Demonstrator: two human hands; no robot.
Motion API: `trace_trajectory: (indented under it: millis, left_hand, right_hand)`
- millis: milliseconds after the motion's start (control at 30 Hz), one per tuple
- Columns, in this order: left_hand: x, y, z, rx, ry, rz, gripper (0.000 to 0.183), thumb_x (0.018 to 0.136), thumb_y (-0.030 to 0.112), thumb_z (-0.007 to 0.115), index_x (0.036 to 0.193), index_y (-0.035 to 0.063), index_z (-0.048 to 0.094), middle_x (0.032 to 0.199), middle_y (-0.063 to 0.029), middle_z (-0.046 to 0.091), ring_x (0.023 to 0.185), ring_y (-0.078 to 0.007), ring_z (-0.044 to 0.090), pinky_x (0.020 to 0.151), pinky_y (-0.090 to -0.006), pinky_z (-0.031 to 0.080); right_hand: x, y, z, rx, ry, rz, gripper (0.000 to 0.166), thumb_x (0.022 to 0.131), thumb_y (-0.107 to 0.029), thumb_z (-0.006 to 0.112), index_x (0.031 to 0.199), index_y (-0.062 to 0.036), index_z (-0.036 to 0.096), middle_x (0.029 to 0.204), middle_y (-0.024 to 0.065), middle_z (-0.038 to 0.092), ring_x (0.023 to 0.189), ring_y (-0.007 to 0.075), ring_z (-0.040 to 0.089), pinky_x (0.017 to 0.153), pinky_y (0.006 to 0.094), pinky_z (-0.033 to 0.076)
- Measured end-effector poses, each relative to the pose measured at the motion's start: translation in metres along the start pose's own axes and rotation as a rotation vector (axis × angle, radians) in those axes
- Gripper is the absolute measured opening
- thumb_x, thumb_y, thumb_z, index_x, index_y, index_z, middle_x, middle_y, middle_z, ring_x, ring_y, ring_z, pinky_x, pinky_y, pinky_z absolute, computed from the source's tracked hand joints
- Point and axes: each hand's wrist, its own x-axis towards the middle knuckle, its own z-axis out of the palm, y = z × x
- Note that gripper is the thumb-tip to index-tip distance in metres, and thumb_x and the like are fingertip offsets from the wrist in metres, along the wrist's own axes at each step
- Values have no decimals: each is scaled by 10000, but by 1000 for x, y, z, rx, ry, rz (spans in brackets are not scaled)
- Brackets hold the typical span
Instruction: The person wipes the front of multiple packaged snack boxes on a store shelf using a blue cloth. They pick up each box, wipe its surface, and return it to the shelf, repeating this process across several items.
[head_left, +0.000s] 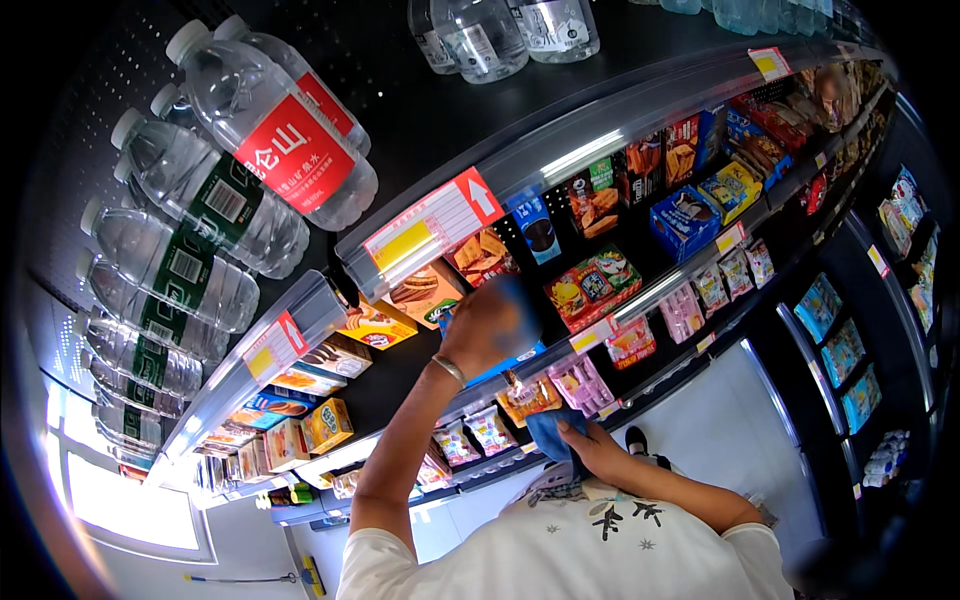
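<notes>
My left hand (487, 326) reaches into the snack shelf, over a blue package (510, 364) that lies partly beneath it. A blurred blue patch covers its fingers, so whether they grip anything cannot be told. A bracelet circles that wrist. Lower down, close to my body, my right hand (589, 446) holds a bunched blue cloth (553, 433). Left of my left hand stand an orange-fronted biscuit box (424, 292) and a yellow box (379, 324). To its right, a red and green snack box (594, 289) lies on the same shelf.
Water bottles with green labels (180, 266) and a red-labelled bottle (296, 150) stand on the upper shelf. A clear shelf-edge strip (360, 259) with price tags runs above the snacks. Small candy bags (491, 429) hang lower down. A mop (311, 576) is at bottom left.
</notes>
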Motion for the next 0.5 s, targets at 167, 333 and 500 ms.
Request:
trace_trajectory:
  millis: [167, 333, 500]
  left_hand:
    - [57, -1, -67, 260, 185, -161, 483, 848, 311, 737, 1186, -9, 608, 1144, -227, 642, 1062, -384, 627, 870, -467, 527]
    - [96, -55, -62, 481, -94, -330, 616, 888, 334, 692, 1360, -3, 487, 1368, -245, 521, 1263, -397, 513, 1047, -472, 429]
    - [103, -82, -45, 442, -150, -329, 707, 875, 208, 697, 1477, 32, 373, 1515, -237, 379, 1403, -407, 364, 1168, -449, 320]
  right_hand:
    - [2, 1, -7, 76, -27, 21, 692, 989, -568, 502, 1318, 40, 540, 1235, 138, 621, 1132, 184, 560, 1014, 319, 424]
    - [5, 6, -9, 108, -72, -15, 663, 994, -556, 503, 1292, 34, 553, 1208, 116, 630, 1087, 162, 568, 977, 320, 444]
    - [11, 17, -12, 165, -47, -86, 621, 997, -545, 509, 1268, 10, 568, 1143, 91, 639, 1039, 148, 569, 946, 309, 455]
